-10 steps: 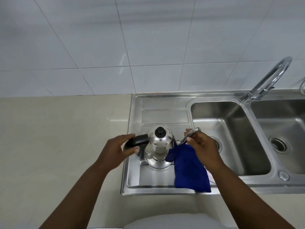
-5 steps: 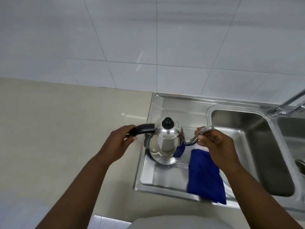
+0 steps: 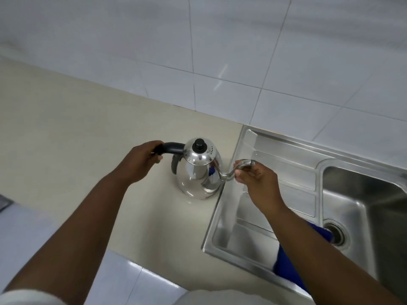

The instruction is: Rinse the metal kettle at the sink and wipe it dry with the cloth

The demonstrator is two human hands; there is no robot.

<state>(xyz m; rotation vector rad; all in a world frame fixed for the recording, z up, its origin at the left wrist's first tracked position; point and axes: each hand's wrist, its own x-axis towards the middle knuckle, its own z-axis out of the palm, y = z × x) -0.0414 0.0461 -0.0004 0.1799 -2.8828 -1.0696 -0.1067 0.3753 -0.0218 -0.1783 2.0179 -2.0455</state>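
Observation:
The shiny metal kettle (image 3: 198, 172) with a black lid knob stands upright on the beige counter (image 3: 66, 137), just left of the sink's drainboard (image 3: 275, 172). My left hand (image 3: 141, 161) grips its black handle. My right hand (image 3: 255, 179) holds the thin curved spout. The blue cloth (image 3: 286, 267) lies on the drainboard near the front edge, mostly hidden under my right forearm.
A steel sink basin (image 3: 363, 205) with a drain (image 3: 337, 234) lies to the right. White wall tiles (image 3: 220, 51) rise behind the counter. A tiled floor (image 3: 123, 280) shows below the counter's front edge.
The kettle has moved left off the drainboard onto the counter, both hands still on it. The cloth stayed on the drainboard. My view has swung left, so the tap is out of frame.

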